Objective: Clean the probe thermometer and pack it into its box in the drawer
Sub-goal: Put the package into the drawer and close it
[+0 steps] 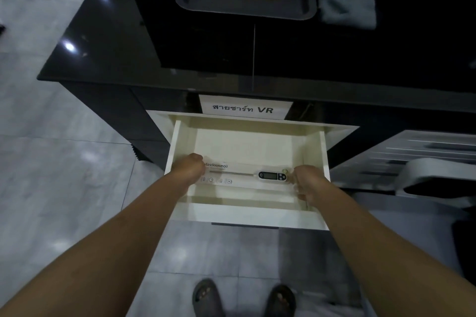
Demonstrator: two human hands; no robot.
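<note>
With your left hand and right hand curled onto the ends of the box in the drawer, an uneven grip could tip it.

The open drawer has bare floor at its back half. Its front holds the box, with 2 hands at its ends: left hand, right hand.

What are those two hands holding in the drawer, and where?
Both grip the thermometer box by its ends: left hand at the probe end, right hand at the display end. It sits in the drawer.
</note>
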